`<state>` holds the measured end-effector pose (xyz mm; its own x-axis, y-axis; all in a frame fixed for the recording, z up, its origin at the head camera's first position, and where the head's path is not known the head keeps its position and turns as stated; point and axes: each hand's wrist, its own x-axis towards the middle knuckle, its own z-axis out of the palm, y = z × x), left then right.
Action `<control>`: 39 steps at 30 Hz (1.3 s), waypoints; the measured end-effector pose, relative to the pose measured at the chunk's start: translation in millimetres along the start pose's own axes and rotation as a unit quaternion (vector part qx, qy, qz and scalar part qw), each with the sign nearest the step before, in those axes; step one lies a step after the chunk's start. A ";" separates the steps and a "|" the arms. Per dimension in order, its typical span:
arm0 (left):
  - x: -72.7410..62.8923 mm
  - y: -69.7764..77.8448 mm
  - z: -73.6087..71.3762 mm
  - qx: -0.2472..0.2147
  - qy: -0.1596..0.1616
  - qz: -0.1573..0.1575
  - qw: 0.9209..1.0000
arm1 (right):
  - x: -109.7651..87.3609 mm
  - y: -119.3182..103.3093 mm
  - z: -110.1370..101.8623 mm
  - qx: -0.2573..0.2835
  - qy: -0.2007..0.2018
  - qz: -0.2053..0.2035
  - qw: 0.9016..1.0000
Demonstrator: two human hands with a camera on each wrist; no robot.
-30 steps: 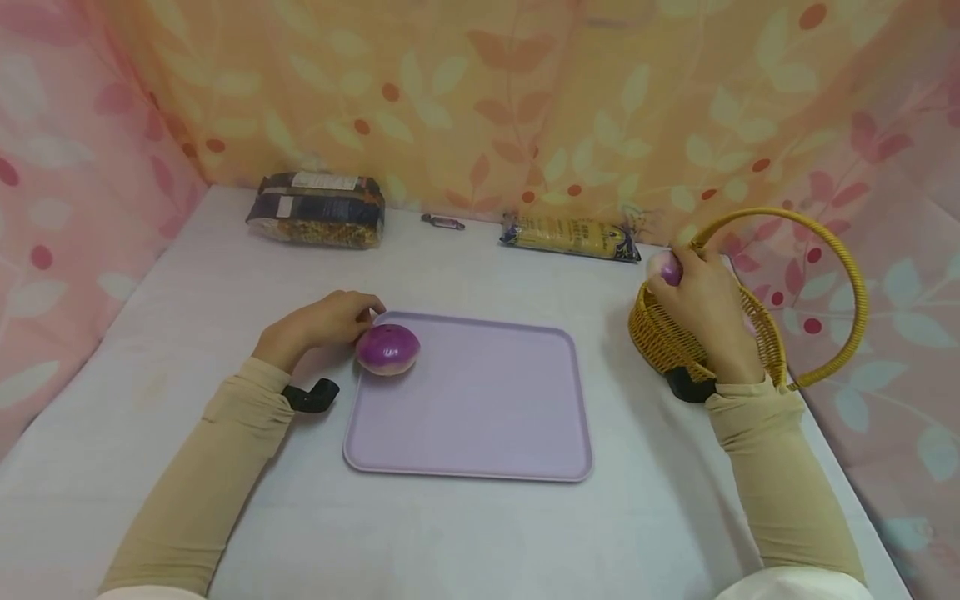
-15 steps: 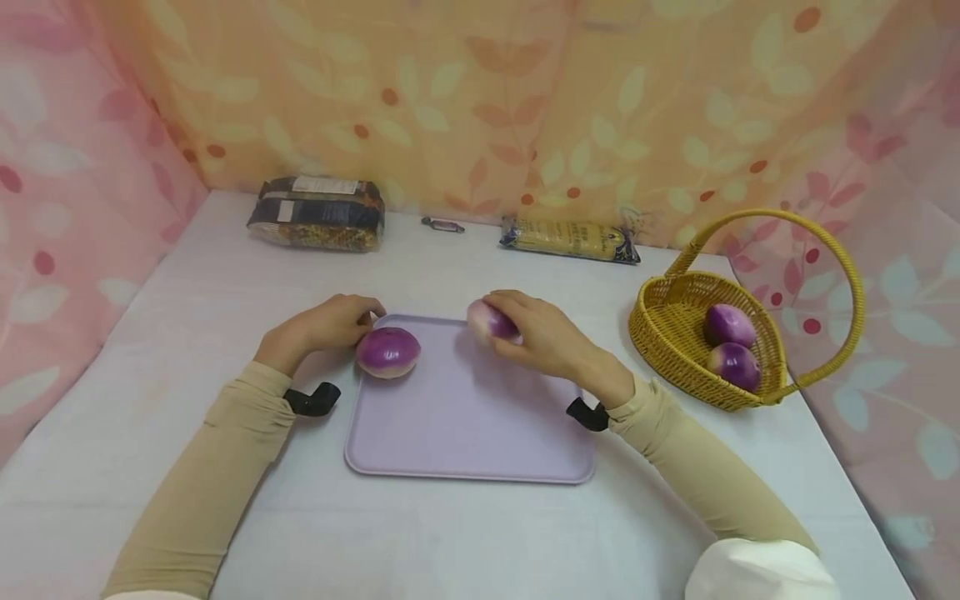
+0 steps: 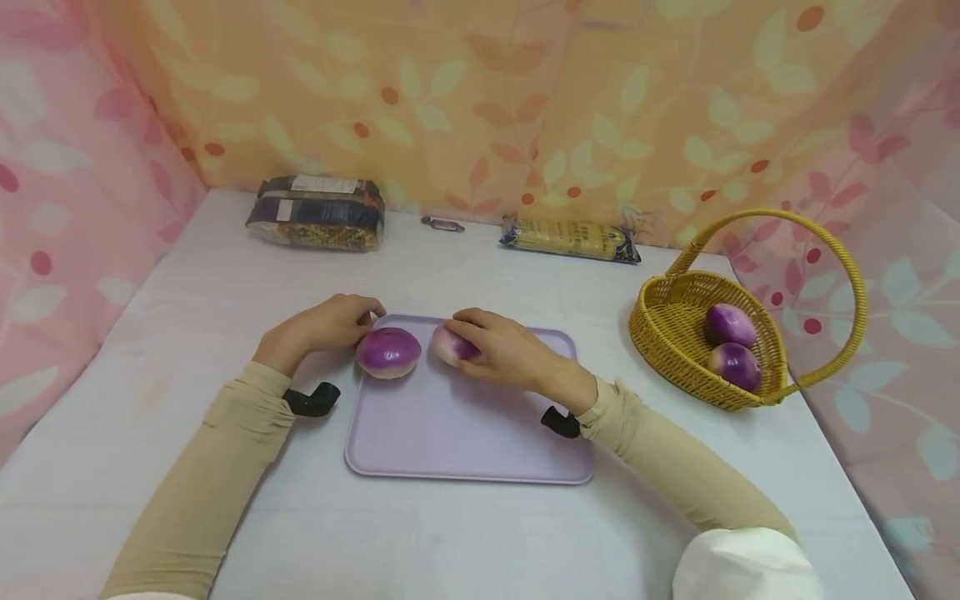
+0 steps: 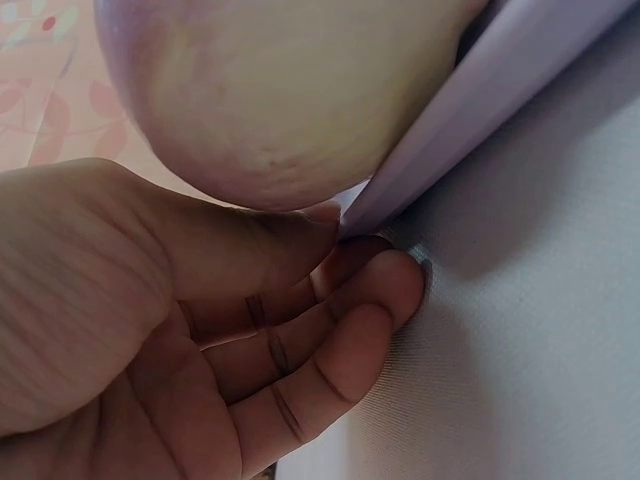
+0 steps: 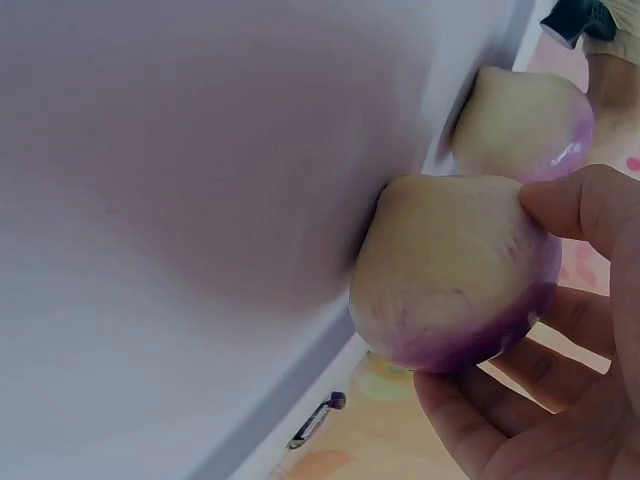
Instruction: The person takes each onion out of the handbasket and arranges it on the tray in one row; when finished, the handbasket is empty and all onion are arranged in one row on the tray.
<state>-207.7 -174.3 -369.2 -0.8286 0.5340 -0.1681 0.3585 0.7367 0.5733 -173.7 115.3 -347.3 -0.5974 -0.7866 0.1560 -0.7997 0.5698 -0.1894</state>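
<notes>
A lilac tray [image 3: 465,442] lies on the white-covered table. My left hand [image 3: 333,323] pinches the tray's left rim near its far corner, thumb above and fingers curled below in the left wrist view. Just beside that hand, a purple-and-white turnip [image 3: 388,353] sits on the tray. My right hand [image 3: 510,354] grips a second turnip [image 5: 450,270] low over the tray, right of the first one. In the right wrist view its pale side faces the camera, with the thumb at one side and the fingers round the purple part.
At the right stands a yellow wicker basket [image 3: 667,371] with a tall handle, holding two more turnips [image 3: 731,325]. Along the back lie a dark bag of dry food [image 3: 318,212], a small wrapped candy [image 3: 443,224] and a yellow noodle packet [image 3: 570,237]. Patterned curtains [image 3: 480,100] enclose the table.
My right hand has lifted a turnip from the basket and carried it left, then lowered it beside the first turnip. My left hand stays at the tray's rim.
</notes>
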 end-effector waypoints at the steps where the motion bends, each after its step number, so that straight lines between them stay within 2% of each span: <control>1: -0.2 0.0 0.0 0.000 0.000 0.000 1.000 | 0.7 -0.8 0.0 0.001 0.002 -0.001 1.000; 14: -2.3 0.7 1.1 -0.001 -0.002 -0.007 1.000 | 10.1 -6.2 6.6 0.008 0.007 -0.011 1.000; 21: -2.4 3.7 -0.8 -0.003 -0.002 -0.009 1.000 | 8.1 -5.7 5.7 0.005 0.010 -0.014 1.000; 24: -1.9 3.2 -1.3 -0.007 -0.004 -0.010 1.000 | 4.1 -4.8 2.9 0.005 0.009 0.001 1.000; 30: -0.9 -2.1 -0.1 -0.013 0.001 -0.007 1.000 | -15.9 7.1 -16.1 0.014 0.007 0.080 0.997; 34: 0.4 -5.6 1.3 -0.014 0.001 -0.008 1.000 | -49.3 33.5 -41.9 -0.004 0.036 0.155 0.987; 36: 1.0 -6.2 1.3 -0.015 -0.001 -0.012 1.000 | -73.9 51.9 -57.5 -0.030 0.062 0.210 0.975; 37: 0.8 -6.2 0.9 -0.016 -0.003 -0.013 1.000 | -86.9 61.3 -65.9 -0.044 0.074 0.244 0.966; 39: -0.2 -6.4 -0.4 -0.015 -0.004 -0.012 1.000 | -113.4 79.4 -81.8 -0.073 0.090 0.317 0.941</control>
<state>-210.0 -179.3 -372.5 -0.8333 0.5193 -0.1895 0.3242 0.7368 0.5933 -174.4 269.2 -300.7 -0.9474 -0.2314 0.2212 -0.2705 0.9482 -0.1664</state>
